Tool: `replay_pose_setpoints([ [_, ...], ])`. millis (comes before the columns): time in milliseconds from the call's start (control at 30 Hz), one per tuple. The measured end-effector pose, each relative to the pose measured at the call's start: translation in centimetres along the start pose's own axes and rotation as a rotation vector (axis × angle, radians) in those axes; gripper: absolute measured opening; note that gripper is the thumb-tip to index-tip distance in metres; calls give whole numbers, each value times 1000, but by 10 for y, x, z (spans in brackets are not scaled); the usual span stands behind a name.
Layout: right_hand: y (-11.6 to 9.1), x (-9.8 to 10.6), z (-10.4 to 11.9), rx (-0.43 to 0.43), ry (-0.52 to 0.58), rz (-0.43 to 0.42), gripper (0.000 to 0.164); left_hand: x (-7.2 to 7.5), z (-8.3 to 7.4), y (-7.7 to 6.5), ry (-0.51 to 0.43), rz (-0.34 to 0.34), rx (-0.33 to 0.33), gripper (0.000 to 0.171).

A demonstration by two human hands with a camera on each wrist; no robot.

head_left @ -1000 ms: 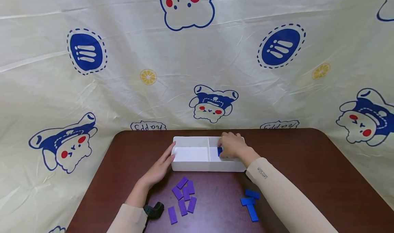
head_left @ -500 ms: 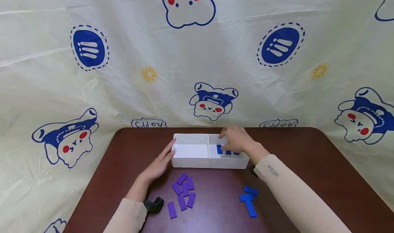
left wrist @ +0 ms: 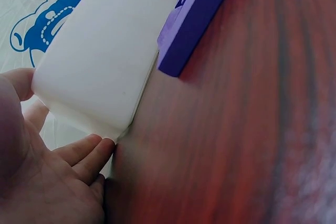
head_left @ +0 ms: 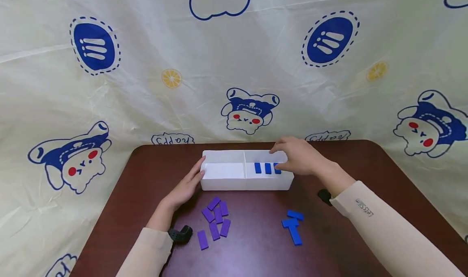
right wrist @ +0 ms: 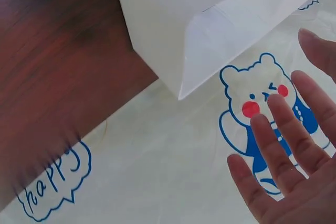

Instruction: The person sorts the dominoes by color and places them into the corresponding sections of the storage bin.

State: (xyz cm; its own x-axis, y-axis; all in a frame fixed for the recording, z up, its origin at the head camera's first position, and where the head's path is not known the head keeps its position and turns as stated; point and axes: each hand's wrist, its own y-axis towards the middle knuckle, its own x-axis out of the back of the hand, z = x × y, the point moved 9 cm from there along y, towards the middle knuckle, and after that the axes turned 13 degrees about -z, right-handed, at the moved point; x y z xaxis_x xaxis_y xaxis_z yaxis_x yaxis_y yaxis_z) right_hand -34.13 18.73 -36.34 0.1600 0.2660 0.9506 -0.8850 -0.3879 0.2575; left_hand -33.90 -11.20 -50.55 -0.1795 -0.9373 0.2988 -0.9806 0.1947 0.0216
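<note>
1. Three blue tiles [head_left: 268,168] lie in a row in the right compartment [head_left: 250,169] of the white box [head_left: 226,184], near the worktop's [head_left: 256,228] far edge.
2. Right hand [head_left: 301,157] by the box's right end: grip released, fingers spread.
3. Left hand [head_left: 183,189]: grip relaxed, fingers touching the box's left end.
4. Three loose blue tiles [head_left: 295,236] lie before the box's front right corner, seven purple tiles [head_left: 218,215] before its front left.

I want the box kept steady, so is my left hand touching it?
Touching: in the left wrist view, the left hand has fingertips against the end of the white box, no visible gap.
</note>
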Motion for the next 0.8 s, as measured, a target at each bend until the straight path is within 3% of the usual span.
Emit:
replay_pose_setpoints([
  [200, -21, 12, 7, 74, 1, 9, 41, 0, -3, 1, -12, -7, -8, 57],
  [367, -44, 13, 15, 137, 3, 68, 38, -3, -4, 1, -32, 0, -10, 57],
  [800, -77, -12, 17, 218, 28, 189, 37, -2, -3, 0, -32, -2, -21, 57],
])
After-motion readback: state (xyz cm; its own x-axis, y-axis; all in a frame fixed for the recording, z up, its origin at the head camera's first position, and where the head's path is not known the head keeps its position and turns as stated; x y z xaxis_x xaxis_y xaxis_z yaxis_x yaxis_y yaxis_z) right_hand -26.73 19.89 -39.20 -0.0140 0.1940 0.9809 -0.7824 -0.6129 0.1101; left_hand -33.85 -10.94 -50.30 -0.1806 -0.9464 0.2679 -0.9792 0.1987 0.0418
